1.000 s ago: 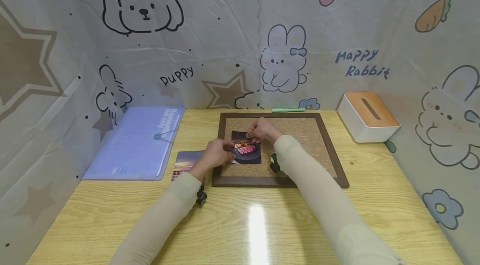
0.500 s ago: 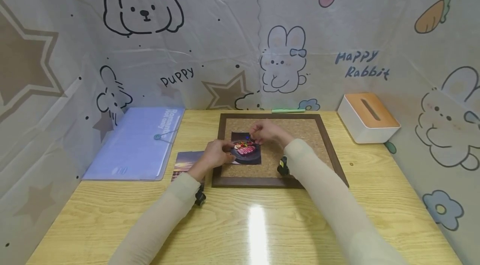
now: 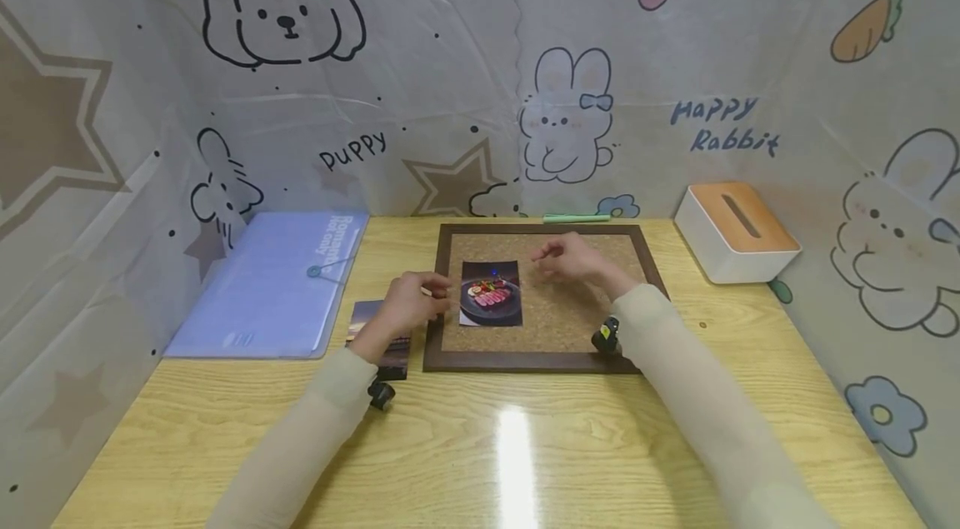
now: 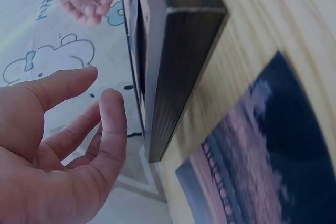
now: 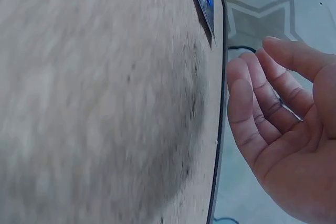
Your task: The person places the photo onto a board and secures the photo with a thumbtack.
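A photo of a plated meal [image 3: 489,314] lies upright on the left part of a cork board [image 3: 551,329] with a dark wooden frame. Near its top edge shows a small blue pushpin [image 3: 494,272], visible as a blue dot [image 5: 208,0] in the right wrist view. My left hand [image 3: 408,301] hovers at the frame's left side, thumb and fingers apart and holding nothing. Over the cork, to the right of the photo, my right hand [image 3: 576,257] has loosely bent fingers with nothing in them. Beneath my left wrist, a sunset photo [image 4: 252,145] rests on the table, partly covered in the head view.
A blue document folder [image 3: 262,287] lies at the back left. Behind the board is a green pen [image 3: 576,219]. A white tissue box [image 3: 738,262] with a wooden lid stands at the back right. Printed cloth walls [image 3: 450,12] enclose the table.
Both hands have come away from the meal photo, the left one leftward and the right one rightward. The photo stays on the cork, now fully uncovered with the blue pin showing.
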`<state>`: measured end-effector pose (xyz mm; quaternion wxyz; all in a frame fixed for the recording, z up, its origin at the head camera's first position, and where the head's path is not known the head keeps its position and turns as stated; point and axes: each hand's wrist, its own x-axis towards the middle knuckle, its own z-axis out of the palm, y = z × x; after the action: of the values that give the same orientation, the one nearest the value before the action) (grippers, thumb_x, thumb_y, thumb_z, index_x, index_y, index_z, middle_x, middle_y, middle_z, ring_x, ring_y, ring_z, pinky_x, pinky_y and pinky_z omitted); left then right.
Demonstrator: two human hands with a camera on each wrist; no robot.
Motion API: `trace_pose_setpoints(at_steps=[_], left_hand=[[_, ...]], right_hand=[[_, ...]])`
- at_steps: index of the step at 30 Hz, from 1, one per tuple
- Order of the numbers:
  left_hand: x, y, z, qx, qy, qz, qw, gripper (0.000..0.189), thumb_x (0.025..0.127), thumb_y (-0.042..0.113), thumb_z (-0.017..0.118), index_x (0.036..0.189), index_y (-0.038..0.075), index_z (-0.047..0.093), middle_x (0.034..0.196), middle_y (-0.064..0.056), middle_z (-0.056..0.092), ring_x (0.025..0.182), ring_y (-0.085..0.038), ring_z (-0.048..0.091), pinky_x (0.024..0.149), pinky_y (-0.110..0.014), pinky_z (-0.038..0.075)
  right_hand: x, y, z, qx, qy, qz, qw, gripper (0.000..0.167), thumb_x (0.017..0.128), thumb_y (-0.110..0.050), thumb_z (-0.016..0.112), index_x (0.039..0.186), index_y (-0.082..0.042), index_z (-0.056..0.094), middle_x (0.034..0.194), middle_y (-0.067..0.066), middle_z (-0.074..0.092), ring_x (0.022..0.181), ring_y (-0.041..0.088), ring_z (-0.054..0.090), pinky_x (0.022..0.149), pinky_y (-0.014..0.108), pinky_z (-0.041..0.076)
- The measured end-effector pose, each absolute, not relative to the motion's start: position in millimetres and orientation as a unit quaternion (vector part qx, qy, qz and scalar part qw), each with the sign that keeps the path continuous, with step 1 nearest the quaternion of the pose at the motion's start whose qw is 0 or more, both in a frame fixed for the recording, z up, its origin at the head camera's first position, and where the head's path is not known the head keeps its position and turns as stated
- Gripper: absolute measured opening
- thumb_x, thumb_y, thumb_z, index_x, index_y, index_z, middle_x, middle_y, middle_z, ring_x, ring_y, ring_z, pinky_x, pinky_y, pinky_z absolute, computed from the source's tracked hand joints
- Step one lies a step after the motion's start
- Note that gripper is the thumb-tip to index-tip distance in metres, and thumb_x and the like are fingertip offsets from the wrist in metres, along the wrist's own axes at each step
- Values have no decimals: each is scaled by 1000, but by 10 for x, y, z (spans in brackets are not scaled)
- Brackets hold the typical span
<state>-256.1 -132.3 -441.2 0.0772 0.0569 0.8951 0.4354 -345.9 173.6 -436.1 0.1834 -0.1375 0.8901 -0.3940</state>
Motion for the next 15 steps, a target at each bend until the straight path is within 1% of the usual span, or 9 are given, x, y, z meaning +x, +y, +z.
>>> trace_pose_setpoints(at_steps=[2, 5, 8, 12, 15], left_hand=[[-2544, -1376, -4392, 55, 897, 433, 75, 36, 92, 14, 70, 127, 5, 67, 115, -15, 70, 82, -20, 72, 65, -29, 58], [-2510, -1453, -4360, 52, 898, 431, 72, 38, 92, 18, 71, 128, 6, 67, 117, -15, 70, 92, -24, 72, 70, -30, 58], [-2479, -1528, -4339, 46, 901, 426, 66, 40, 92, 22, 72, 129, 7, 66, 119, -14, 70, 101, -28, 70, 73, -32, 57], [-2442, -1632, -4332, 36, 902, 425, 60, 42, 93, 25, 71, 130, 8, 65, 120, -14, 70, 106, -31, 69, 77, -35, 57], [-2405, -1709, -4323, 26, 904, 424, 59, 43, 94, 28, 70, 132, 10, 64, 123, -14, 68, 108, -32, 68, 79, -37, 57]], right_hand=[[-3436, 1806, -4340, -143, 891, -393, 177, 25, 98, -15, 59, 118, -3, 67, 112, 16, 70, 99, 27, 67, 81, 33, 58], [-3412, 1910, -4317, -144, 890, -397, 174, 27, 99, -16, 60, 120, -1, 66, 114, 17, 69, 103, 30, 68, 83, 36, 58], [-3395, 2016, -4301, -141, 890, -398, 172, 27, 100, -18, 60, 120, -1, 66, 115, 17, 69, 104, 29, 68, 84, 38, 58], [-3353, 2158, -4288, -141, 895, -391, 164, 26, 100, -21, 60, 119, -4, 66, 113, 15, 69, 100, 24, 66, 82, 38, 57], [-3305, 2259, -4271, -137, 896, -391, 158, 27, 100, -23, 60, 120, -5, 66, 114, 13, 69, 100, 23, 66, 83, 40, 57]])
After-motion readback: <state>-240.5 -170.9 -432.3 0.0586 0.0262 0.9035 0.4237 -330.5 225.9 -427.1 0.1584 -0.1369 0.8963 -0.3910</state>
